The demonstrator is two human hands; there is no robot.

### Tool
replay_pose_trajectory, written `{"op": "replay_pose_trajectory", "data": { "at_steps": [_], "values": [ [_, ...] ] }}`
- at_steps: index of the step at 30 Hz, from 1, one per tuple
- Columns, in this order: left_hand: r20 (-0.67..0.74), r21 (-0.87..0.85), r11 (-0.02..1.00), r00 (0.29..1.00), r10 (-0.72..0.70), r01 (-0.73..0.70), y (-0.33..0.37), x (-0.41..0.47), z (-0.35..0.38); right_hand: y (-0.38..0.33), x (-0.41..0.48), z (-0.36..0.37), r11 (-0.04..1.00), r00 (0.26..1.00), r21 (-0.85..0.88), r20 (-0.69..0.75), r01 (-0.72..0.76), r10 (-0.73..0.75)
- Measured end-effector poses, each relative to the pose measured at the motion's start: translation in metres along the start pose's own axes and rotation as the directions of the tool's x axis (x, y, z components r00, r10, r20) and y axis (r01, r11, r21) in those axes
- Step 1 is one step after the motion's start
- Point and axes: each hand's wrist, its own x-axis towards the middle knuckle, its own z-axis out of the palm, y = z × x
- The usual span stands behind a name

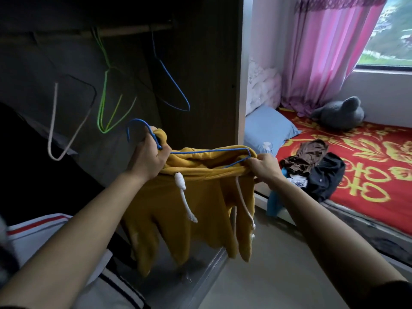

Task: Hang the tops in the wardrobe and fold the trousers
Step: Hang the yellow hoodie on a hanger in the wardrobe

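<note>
Our left hand [149, 159] grips the blue hanger [200, 151] at its neck, along with the yellow hoodie [189, 208] collar. Our right hand [263, 168] pinches the hoodie's edge at the hanger's far end. The hoodie hangs below our 2 hands. Bare hangers [104, 103] dangle from the wardrobe rail [133, 30] above the left hand.

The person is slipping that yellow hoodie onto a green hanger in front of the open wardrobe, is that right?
Not quite: the hanger in the yellow hoodie is blue, not green, as the head view shows. A green hanger hangs bare on the wardrobe rail. The rest stands.
</note>
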Motion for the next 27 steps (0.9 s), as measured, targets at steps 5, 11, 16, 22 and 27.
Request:
{"op": "replay_pose_trajectory", "data": {
  "at_steps": [5, 11, 16, 22, 27],
  "values": [
    [0.113, 0.059, 0.997, 0.992, -0.058, 0.052, -0.012, 0.003, -0.004, -0.003, 0.003, -0.015, 0.992, 0.995, 0.093, 0.067, -0.084, 0.078],
    [0.342, 0.309, 0.951, 0.936, -0.087, -0.024, 0.019, -0.014, 0.039, -0.040, -0.005, -0.005, 0.882, 0.935, -0.353, -0.052, 0.312, -0.351],
    [0.457, 0.323, 0.946, 0.874, -0.164, 0.008, 0.031, -0.037, 0.068, -0.077, -0.012, 0.011, 0.813, 0.802, -0.259, -0.176, 0.522, -0.571],
    [-0.073, -0.264, 0.919, 0.944, -0.323, 0.294, 0.033, -0.029, 0.072, -0.033, -0.015, 0.041, 0.595, 0.884, -0.654, 0.337, 0.468, -0.325],
    [-0.050, -0.424, 0.784, 0.852, -0.521, 0.454, 0.035, -0.034, 0.076, -0.015, -0.010, 0.034, 0.584, 0.912, -0.700, 0.296, 0.410, -0.285]
  ]
}}
